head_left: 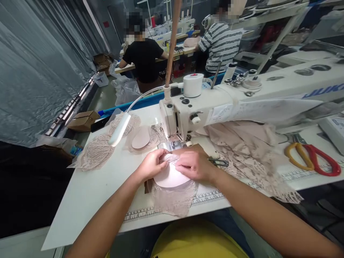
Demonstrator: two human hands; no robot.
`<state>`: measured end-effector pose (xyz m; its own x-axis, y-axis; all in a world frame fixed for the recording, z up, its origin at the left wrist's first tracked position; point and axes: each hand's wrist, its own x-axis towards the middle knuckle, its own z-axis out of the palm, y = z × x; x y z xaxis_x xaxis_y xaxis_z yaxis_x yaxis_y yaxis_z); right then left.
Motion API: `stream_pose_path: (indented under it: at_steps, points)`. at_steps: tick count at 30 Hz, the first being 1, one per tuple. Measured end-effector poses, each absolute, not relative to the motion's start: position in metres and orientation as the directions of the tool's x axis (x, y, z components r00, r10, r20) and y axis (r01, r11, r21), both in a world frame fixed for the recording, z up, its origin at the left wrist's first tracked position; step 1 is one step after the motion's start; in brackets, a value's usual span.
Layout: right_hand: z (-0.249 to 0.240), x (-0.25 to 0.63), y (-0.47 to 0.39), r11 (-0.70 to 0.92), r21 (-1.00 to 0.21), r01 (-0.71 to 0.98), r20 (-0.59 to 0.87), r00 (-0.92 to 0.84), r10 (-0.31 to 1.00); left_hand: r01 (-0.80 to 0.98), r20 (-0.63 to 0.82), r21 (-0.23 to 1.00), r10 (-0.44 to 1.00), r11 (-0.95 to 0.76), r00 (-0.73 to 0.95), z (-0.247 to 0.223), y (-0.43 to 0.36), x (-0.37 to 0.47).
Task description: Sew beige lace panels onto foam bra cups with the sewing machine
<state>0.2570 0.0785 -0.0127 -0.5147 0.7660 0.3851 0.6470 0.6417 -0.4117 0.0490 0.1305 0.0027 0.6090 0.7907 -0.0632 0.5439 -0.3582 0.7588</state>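
Observation:
A pale, rounded bra cup (172, 178) with lace lies just in front of the sewing machine (178, 118), under its light. My left hand (153, 163) pinches the cup's upper left edge, thumb toward me. On the right side, my right hand (195, 165) presses its bent fingers together on the lace and the cup. Sheer lace fabric (174, 202) hangs from the cup toward the table's front edge. Behind my fingers is the metal plate (172, 145) below the needle area; the needle itself I cannot make out. Small thread snips (219, 162) lie beside my right wrist.
Left of the machine lie lace cups (98, 152) and another cup piece (141, 138). A lamp (120, 129) arches over them. Beige lace fabric (244, 147) is heaped at right, near scissors (313, 157) with yellow and red handles. Two people sit at machines beyond.

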Motion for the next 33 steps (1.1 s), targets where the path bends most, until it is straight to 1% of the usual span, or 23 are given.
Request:
stream_pose_path:
  at_steps: [3, 5, 9, 12, 15, 17, 19, 21, 22, 25, 27, 30, 33]
  points:
    - [-0.016, 0.254, 0.080, 0.609, -0.371, 0.701, 0.306, -0.527, 0.793, 0.600, 0.025, 0.656, 0.807, -0.458, 0.589, -0.003, 0.142, 0.054]
    - [-0.017, 0.252, 0.080, 0.588, -0.360, 0.724, 0.285, -0.515, 0.809, 0.633, 0.070, 0.594, 0.816, -0.497, 0.574, -0.004, 0.147, 0.054]
    - [-0.019, 0.251, 0.081, 0.565, -0.351, 0.747, 0.278, -0.493, 0.825, 0.630, 0.125, 0.561, 0.807, -0.537, 0.576, -0.004, 0.149, 0.056]
    - [-0.020, 0.250, 0.083, 0.483, -0.334, 0.810, 0.272, -0.408, 0.872, 0.618, 0.138, 0.542, 0.786, -0.570, 0.603, -0.006, 0.152, 0.060]
    - [-0.020, 0.249, 0.084, 0.399, -0.278, 0.874, 0.214, -0.349, 0.913, 0.623, 0.134, 0.516, 0.774, -0.588, 0.619, -0.008, 0.158, 0.064]
    - [-0.019, 0.248, 0.085, 0.375, -0.239, 0.896, 0.169, -0.342, 0.924, 0.641, 0.143, 0.487, 0.779, -0.593, 0.611, -0.008, 0.161, 0.064]
    - [-0.019, 0.248, 0.085, 0.366, -0.222, 0.904, 0.158, -0.337, 0.928, 0.669, 0.169, 0.456, 0.795, -0.587, 0.583, -0.003, 0.161, 0.062]
    - [-0.019, 0.247, 0.086, 0.366, -0.210, 0.906, 0.157, -0.339, 0.928, 0.684, 0.211, 0.399, 0.787, -0.611, 0.580, 0.004, 0.154, 0.059]
    - [-0.020, 0.247, 0.086, 0.367, -0.200, 0.909, 0.154, -0.341, 0.928, 0.675, 0.225, 0.366, 0.764, -0.641, 0.604, 0.007, 0.149, 0.058]
    - [-0.020, 0.246, 0.085, 0.365, -0.170, 0.915, 0.150, -0.342, 0.928, 0.587, 0.189, 0.289, 0.646, -0.757, 0.740, 0.012, 0.133, 0.057]
    - [-0.020, 0.246, 0.085, 0.359, -0.165, 0.919, 0.150, -0.337, 0.930, 0.552, 0.142, 0.254, 0.595, -0.794, 0.791, 0.008, 0.126, 0.058]
    - [-0.020, 0.246, 0.085, 0.343, -0.166, 0.924, 0.142, -0.322, 0.936, 0.556, 0.114, 0.187, 0.580, -0.810, 0.806, 0.000, 0.125, 0.061]
    - [-0.019, 0.246, 0.086, 0.333, -0.164, 0.929, 0.147, -0.311, 0.939, 0.543, 0.116, 0.158, 0.562, -0.825, 0.819, -0.004, 0.131, 0.061]
